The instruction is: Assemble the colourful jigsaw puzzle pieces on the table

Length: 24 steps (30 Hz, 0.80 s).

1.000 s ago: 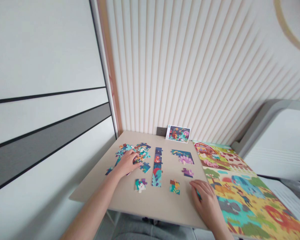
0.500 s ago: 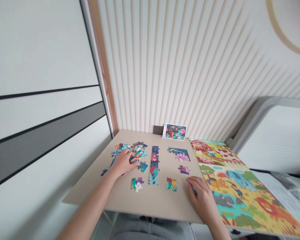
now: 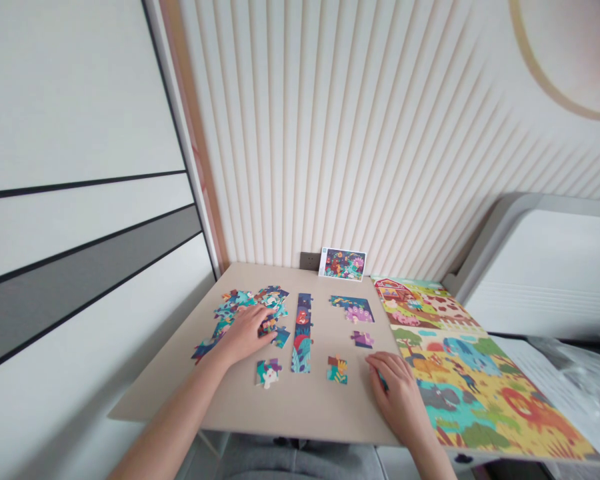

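And beyond the puzzle strip [image 3: 302, 333] a picture card [image 3: 343, 265] stands by the wall, with a farm puzzle [image 3: 425, 305] and a savanna puzzle [image 3: 485, 387] well off to its right! A white-animal piece [image 3: 269, 373] and an orange-plant piece [image 3: 337, 370] flank its near end. Left of it, the left hand [image 3: 250, 330] bends over loose pieces [image 3: 230, 305]; whether it's pinching, I can't tell. Right of it, the right hand [image 3: 395, 387] rests, fingers together over a half-hidden piece [image 3: 383, 381], grip unclear. Tabletop [image 3: 300, 413] stretches from the strip's near end to the table edge.
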{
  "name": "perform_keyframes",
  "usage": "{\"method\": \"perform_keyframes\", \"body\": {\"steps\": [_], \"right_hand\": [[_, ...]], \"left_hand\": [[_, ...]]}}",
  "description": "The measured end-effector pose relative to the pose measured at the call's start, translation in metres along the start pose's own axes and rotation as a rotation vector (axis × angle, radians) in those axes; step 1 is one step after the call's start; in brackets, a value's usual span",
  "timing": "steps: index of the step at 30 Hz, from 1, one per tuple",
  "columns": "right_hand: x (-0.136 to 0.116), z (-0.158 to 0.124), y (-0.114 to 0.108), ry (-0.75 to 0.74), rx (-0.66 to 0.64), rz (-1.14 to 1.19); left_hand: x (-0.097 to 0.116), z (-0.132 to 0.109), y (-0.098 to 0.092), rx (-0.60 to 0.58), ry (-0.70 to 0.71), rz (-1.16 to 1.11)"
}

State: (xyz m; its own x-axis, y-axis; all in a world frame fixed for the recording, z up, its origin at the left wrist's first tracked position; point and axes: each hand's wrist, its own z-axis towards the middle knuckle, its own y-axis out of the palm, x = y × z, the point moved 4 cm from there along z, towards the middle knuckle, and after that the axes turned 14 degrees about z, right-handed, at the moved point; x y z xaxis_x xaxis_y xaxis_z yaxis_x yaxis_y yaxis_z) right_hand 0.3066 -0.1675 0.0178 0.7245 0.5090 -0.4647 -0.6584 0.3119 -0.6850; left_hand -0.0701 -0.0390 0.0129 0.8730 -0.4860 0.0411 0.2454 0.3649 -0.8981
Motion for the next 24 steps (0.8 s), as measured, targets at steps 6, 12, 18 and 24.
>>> {"method": "perform_keyframes", "body": {"steps": [6, 12, 18, 24], "right_hand": [[0.003, -0.001, 0.001, -0.004, 0.001, 0.001], [0.003, 0.000, 0.002, -0.003, -0.004, -0.002], [0.000, 0.001, 0.000, -0.018, 0.014, -0.007], [-0.003, 0.003, -0.001, -0.022, 0.012, -0.004]], "left_hand": [[-0.004, -0.001, 0.001, -0.036, 0.000, 0.008], [-0.017, -0.003, 0.001, -0.026, -0.044, 0.058], [-0.015, 0.000, -0.002, 0.030, -0.049, 0.050], [-0.003, 0.003, -0.010, 0.091, -0.083, -0.028]]}}
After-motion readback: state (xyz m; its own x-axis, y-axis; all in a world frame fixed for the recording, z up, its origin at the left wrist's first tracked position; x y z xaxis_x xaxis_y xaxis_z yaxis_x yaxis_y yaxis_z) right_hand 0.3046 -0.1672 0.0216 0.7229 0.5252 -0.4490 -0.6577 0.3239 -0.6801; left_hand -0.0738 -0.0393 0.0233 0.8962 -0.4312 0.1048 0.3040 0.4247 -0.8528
